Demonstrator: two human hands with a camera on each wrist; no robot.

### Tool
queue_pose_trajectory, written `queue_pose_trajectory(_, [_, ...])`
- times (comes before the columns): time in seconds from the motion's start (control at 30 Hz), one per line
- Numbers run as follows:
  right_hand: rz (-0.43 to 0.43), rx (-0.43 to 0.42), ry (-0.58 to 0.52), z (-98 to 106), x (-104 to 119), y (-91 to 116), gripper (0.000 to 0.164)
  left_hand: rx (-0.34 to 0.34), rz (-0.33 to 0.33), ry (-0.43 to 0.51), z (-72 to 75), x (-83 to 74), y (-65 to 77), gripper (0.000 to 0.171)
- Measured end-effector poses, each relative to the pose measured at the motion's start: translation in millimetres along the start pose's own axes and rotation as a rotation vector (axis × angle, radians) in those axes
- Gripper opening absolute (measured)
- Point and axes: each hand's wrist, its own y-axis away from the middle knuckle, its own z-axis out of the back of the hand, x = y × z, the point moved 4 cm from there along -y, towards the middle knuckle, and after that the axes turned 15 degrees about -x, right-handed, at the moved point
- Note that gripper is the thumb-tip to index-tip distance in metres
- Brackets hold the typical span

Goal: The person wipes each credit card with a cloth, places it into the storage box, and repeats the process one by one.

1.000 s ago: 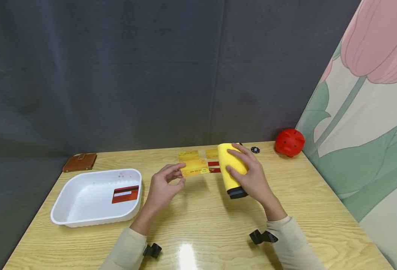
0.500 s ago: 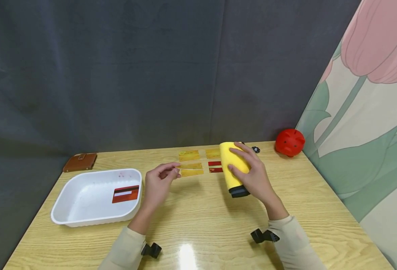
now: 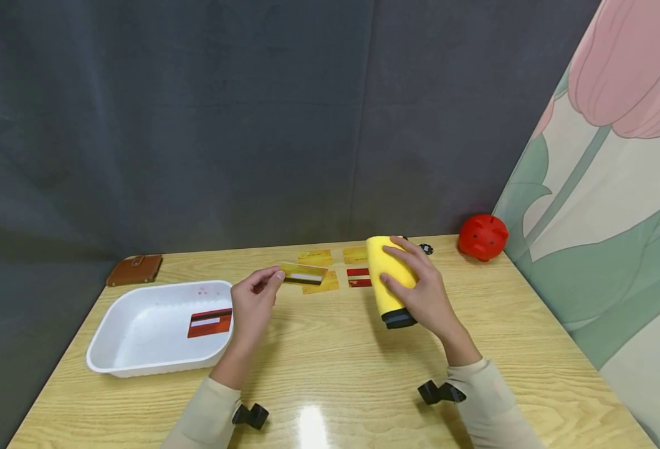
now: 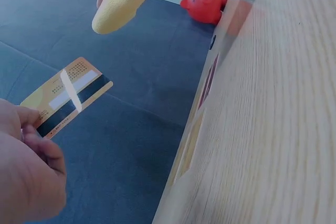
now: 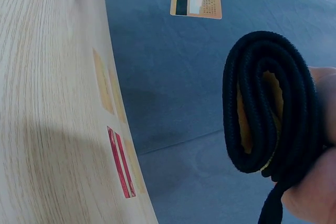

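Yellow cloth [image 3: 383, 277], rolled up and dark at its lower end, is right of centre in the head view, gripped by the right hand [image 3: 424, 294] with fingers curved round it. Near the centre, the left hand [image 3: 253, 305] pinches a gold card [image 3: 303, 274] by its left end. Beyond lie 3 yellow cards [image 3: 315, 256] and 1 red-striped card [image 3: 358, 282] on the wooden table [image 3: 330, 374]. At lower left, a white tray [image 3: 139, 333] holds 1 red card [image 3: 209, 324]; a brown wallet [image 3: 134, 270] and a red piggy bank [image 3: 482, 237] lie at far left and right.

Left wrist view: thumb and fingers nip the gold card's corner at left, its dark stripe showing, clear of the table.

Right wrist view: the rolled dark end fills the right; the fingers are mostly cut off, seemingly wrapped behind it.
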Motion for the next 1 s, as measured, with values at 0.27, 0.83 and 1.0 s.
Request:
queue_pose_trajectory(0.27, [0.009, -0.001, 0.018, -0.2, 1.0, -0.4, 0.049, 0.011, 0.022, 0.043, -1.6, -0.3, -0.5, 0.019])
queue_pose_trajectory(0.83, [0.011, 0.002, 0.012, -1.7, -0.6, 1.0, 0.048, 0.226, 0.064, -0.007, -7.7, 4.4, 6.7, 0.027])
queue_pose_trajectory(1.0, [0.023, -0.006, -0.010, -5.2, -0.2, 2.0, 0.048, 0.268, 0.062, -0.001, -10.6, 6.4, 9.4, 0.034])
